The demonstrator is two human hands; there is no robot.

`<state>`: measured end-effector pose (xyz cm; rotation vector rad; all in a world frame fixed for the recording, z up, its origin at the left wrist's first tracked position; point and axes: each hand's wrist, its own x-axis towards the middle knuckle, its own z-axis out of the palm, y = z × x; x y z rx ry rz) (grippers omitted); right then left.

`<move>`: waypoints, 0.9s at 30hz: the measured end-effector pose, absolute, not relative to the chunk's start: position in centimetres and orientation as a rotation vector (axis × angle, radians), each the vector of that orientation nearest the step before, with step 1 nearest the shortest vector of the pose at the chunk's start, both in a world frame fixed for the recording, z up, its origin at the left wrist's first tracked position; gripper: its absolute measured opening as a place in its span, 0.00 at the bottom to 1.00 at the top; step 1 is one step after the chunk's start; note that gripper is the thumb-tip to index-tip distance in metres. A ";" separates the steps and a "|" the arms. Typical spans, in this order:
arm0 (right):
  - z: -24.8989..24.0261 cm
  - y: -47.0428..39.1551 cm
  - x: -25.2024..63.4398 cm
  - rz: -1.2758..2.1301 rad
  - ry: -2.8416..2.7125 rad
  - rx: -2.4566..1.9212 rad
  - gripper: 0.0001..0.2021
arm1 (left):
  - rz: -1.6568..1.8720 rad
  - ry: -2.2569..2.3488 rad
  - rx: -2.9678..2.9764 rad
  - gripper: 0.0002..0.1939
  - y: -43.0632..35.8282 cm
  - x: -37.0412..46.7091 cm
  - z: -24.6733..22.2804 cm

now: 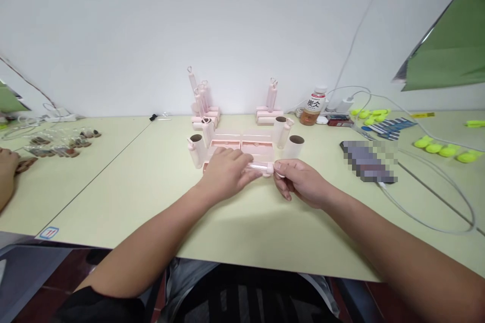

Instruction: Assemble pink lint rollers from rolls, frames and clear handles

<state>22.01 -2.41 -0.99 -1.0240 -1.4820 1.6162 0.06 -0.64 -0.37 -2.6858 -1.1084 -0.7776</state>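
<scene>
A slim, see-through pink tube (258, 166) lies sideways between my two hands. My left hand (225, 172) is wrapped over its left part, so that end is hidden. At its right end, my right hand (297, 179) pinches the tube's pale pink end piece between thumb and fingers. Just behind my hands are pink rectangular trays (257, 148) set side by side. Open-topped white cylinders stand around them, one to the right (294, 149). Slender pink tubes with loops on top stand upright by the trays, such as the left one (194, 153).
Against the wall stand more looped pink tubes (272, 96) and stacked pink pieces (270, 117). A labelled bottle (313, 107), a phone (367, 161) with a white cable and yellow-green items (447, 150) are to the right. At far left, another person's hand (7, 161) is near bagged items.
</scene>
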 end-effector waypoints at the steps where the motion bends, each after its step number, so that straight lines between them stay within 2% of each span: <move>1: -1.1 -2.5 21.9 1.619 -1.497 -1.008 0.22 | -0.718 -1.061 -2.677 0.19 -1.1 0.5 -0.3; 6: -1.7 -2.8 21.6 1.714 -1.522 -0.990 0.23 | -0.591 -0.939 -2.699 0.15 -2.6 2.0 -0.5; 15: -2.0 -2.7 22.3 1.691 -1.700 -0.898 0.26 | -0.732 -0.880 -2.814 0.16 -2.7 1.8 -1.4; 17: -1.7 -2.9 22.2 1.757 -1.628 -0.782 0.25 | -0.965 -0.873 -2.903 0.15 -2.6 1.6 -1.7; 20: -0.7 -3.3 22.7 1.860 -1.428 -0.559 0.22 | -1.678 -1.058 -2.869 0.15 -1.9 0.9 -1.8; 23: 0.6 -2.8 24.2 1.696 -1.392 -0.567 0.21 | -2.223 -1.165 -2.682 0.14 -1.1 0.0 -1.3; 25: 1.1 -1.9 25.7 1.468 -1.519 -0.770 0.22 | -2.274 -1.065 -2.698 0.13 -0.7 -0.2 -0.9; 27: 1.1 -0.8 27.1 1.297 -1.688 -1.085 0.23 | -2.147 -0.959 -2.726 0.12 -0.7 -0.2 -0.7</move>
